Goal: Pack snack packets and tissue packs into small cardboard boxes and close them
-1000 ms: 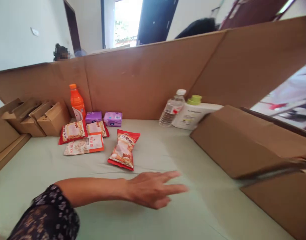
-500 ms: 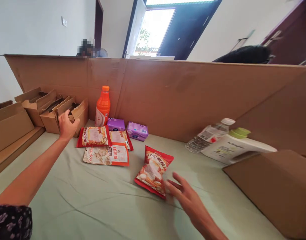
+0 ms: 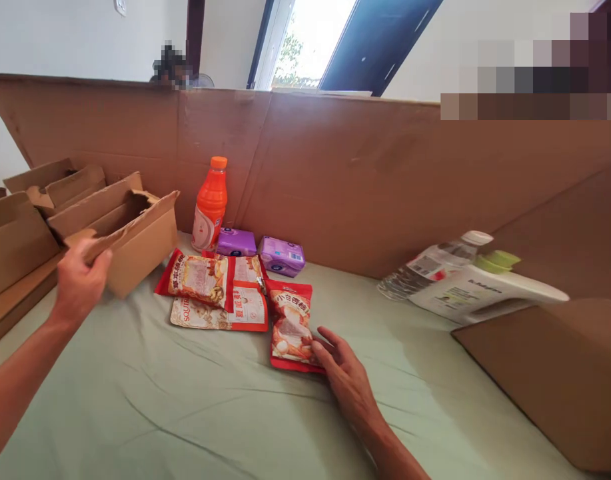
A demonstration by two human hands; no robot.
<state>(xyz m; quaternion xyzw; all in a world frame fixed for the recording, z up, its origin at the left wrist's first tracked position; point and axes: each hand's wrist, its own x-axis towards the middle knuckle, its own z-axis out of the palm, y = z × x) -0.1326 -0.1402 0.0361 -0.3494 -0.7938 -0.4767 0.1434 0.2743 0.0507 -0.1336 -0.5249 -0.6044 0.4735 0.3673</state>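
My left hand [image 3: 84, 273] is closed on the near end of an open cardboard box [image 3: 142, 243], which sits at a slant on the cloth. Against the right edge of a red snack bag [image 3: 290, 325] rests my right hand [image 3: 342, 363], its fingers stretched and apart, not wrapped round the bag. Just left of that bag, a second red snack bag [image 3: 198, 279] lies over a flat orange-and-white pouch [image 3: 250, 310]. Another red packet [image 3: 250, 268] shows partly behind them.
An orange bottle [image 3: 210, 207] stands by two purple tissue packs [image 3: 282, 255] at the cardboard wall [image 3: 335, 180]. More boxes [image 3: 85, 187] are at left. A clear bottle [image 3: 425, 267], a white jug [image 3: 478, 290] and a cardboard panel [image 3: 550, 373] are at right.
My left hand has taken hold of the box and pulled it toward me, away from the other boxes. The snack bag by my right hand has shifted left, up to the pouch.
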